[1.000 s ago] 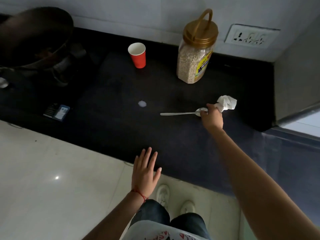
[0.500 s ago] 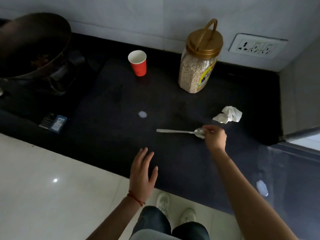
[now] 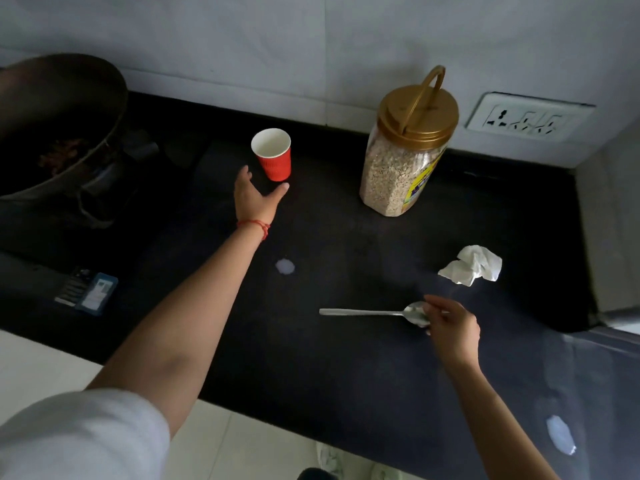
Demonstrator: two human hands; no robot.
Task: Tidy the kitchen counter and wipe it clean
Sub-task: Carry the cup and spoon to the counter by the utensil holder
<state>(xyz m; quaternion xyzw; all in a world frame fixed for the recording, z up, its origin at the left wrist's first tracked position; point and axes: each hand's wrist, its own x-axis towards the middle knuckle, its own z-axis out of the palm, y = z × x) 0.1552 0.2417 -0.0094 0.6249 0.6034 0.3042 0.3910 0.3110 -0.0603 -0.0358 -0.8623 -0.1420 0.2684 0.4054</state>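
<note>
Jar [image 3: 405, 161] beside cup [image 3: 273, 154] | left hand [image 3: 254, 199] spread | right hand [image 3: 450, 330] pinching spoon [image 3: 363, 312]

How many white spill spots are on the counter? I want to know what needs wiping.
2 visible. One small white spot lies mid-counter, between the red cup and the spoon. A second white spot sits near the counter's front right edge. The arms may hide others.

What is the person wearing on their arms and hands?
The left arm has a short, light grey sleeve near the shoulder, and a thin red thread bracelet is tied round the wrist just below the left hand. The right hand and its arm are bare: no sleeve, bracelet, ring or watch shows there. Neither hand wears a glove.
</note>
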